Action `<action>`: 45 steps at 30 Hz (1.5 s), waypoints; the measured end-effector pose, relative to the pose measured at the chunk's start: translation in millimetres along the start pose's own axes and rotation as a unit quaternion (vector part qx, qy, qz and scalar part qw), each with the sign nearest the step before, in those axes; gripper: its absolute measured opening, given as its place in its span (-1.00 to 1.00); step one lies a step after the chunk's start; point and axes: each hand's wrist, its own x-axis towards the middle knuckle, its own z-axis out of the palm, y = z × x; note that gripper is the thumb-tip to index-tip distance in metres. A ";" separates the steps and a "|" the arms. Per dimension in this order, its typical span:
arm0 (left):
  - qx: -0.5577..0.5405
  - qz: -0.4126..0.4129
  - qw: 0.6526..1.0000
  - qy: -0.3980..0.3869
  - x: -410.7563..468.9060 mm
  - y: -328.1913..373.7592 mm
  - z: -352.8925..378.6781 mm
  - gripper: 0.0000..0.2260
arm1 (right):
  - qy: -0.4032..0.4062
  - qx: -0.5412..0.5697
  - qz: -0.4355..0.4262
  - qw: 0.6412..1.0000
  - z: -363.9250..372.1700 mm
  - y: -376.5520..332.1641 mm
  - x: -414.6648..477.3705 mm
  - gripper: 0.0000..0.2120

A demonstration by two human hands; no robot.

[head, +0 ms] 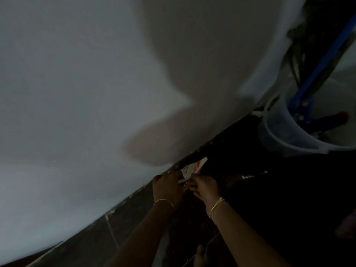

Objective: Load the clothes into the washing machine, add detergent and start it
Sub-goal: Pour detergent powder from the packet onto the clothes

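Dark tiled floor (pixel 119 234) lies nearest, and over it two bare forearms reach forward, the left hand (pixel 167 186) and right hand (pixel 205 187) close together, both pinching the near end of one small packet (pixel 194 167). White with orange and purple print, blurred in the dimness, the packet sits low by the foot of the pale wall (pixel 77 93), its long axis pointing away from the hands toward the upper right. Farther right stands one translucent bucket (pixel 279 135) holding a blue mop handle (pixel 325 53).
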 end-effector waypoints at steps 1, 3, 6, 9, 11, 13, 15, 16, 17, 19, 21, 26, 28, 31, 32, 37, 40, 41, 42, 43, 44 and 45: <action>0.000 -0.003 1.000 -0.003 9.4 -3.7 10.8 -0.66 | -0.004 -0.010 0.003 1.000 2.7 5.6 14.9 -0.70; -0.011 -0.017 1.000 -0.009 27.4 -12.1 29.9 -0.65 | -0.015 -0.028 0.007 0.999 7.0 13.2 38.2 -0.73; -0.008 -0.035 0.999 -0.025 55.2 -28.6 51.9 -0.66 | -0.049 -0.022 0.009 0.998 12.4 16.7 61.0 -0.74; 0.010 -0.045 0.998 -0.032 78.2 -42.5 65.8 -0.63 | -0.096 -0.024 -0.006 0.995 22.3 12.6 69.3 -0.67; 0.020 -0.058 0.998 -0.027 88.8 -50.7 69.7 -0.63 | -0.105 -0.037 -0.016 0.994 28.0 14.6 78.7 -0.64; 0.019 -0.080 0.997 -0.001 95.5 -58.7 70.1 -0.65 | -0.101 -0.043 -0.009 0.994 32.1 15.0 84.8 -0.70; 0.018 -0.085 0.996 0.027 97.3 -62.7 67.7 -0.69 | -0.102 -0.050 -0.004 0.994 32.6 19.5 90.6 -0.69; 0.018 -0.083 0.996 0.034 96.5 -62.8 66.5 -0.71 | -0.100 -0.050 -0.007 0.994 31.4 20.8 90.1 -0.68; 0.014 -0.080 0.996 0.039 94.4 -61.5 64.8 -0.71 | -0.097 -0.050 -0.005 0.994 29.7 22.0 89.8 -0.66; 0.005 -0.080 0.995 0.053 88.7 -57.8 61.2 -0.67 | -0.093 -0.045 -0.004 0.995 25.8 21.9 85.7 -0.65; 0.000 -0.085 0.994 0.066 80.2 -53.3 56.5 -0.63 | -0.092 -0.039 -0.006 0.995 23.5 20.2 79.9 -0.67; -0.027 -0.070 0.995 0.069 53.2 -30.7 36.4 -0.55 | -0.097 -0.056 -0.063 0.992 17.6 -1.6 43.7 -0.66; -0.040 -0.061 0.995 0.064 39.1 -17.7 23.2 -0.56 | -0.091 -0.054 -0.088 0.991 11.6 -11.4 24.5 -0.73; -0.061 -0.045 0.995 0.058 11.9 4.3 -0.9 -0.53 | -0.074 -0.026 -0.107 0.991 -0.6 -22.0 -13.0 -0.79; -0.067 -0.036 0.995 0.059 0.5 11.6 -9.8 -0.52 | -0.067 -0.019 -0.110 0.991 -5.3 -25.8 -30.0 -0.76; -0.069 0.030 0.995 0.071 -70.2 44.5 -59.3 -0.54 | -0.028 -0.095 -0.187 0.977 -40.6 -29.4 -124.4 -0.51; -0.058 0.073 0.993 0.069 -124.8 72.8 -96.6 -0.53 | 0.000 -0.112 -0.230 0.967 -67.8 -44.3 -209.3 -0.50; -0.057 0.091 0.992 0.073 -142.7 84.0 -110.1 -0.54 | 0.007 -0.108 -0.243 0.964 -76.1 -48.3 -236.0 -0.52; -0.059 0.107 0.989 0.079 -160.3 95.4 -122.5 -0.56 | 0.013 -0.105 -0.258 0.960 -84.4 -51.6 -261.3 -0.54; -0.059 0.124 0.987 0.084 -177.4 107.1 -134.5 -0.59 | 0.020 -0.101 -0.266 0.958 -93.3 -54.4 -285.6 -0.57; -0.053 0.144 0.984 0.088 -193.8 118.7 -145.1 -0.61 | 0.027 -0.093 -0.271 0.958 -102.5 -56.5 -307.8 -0.59; -0.039 0.164 0.981 0.092 -209.9 130.3 -154.6 -0.63 | 0.034 -0.085 -0.272 0.958 -112.1 -59.2 -328.2 -0.60</action>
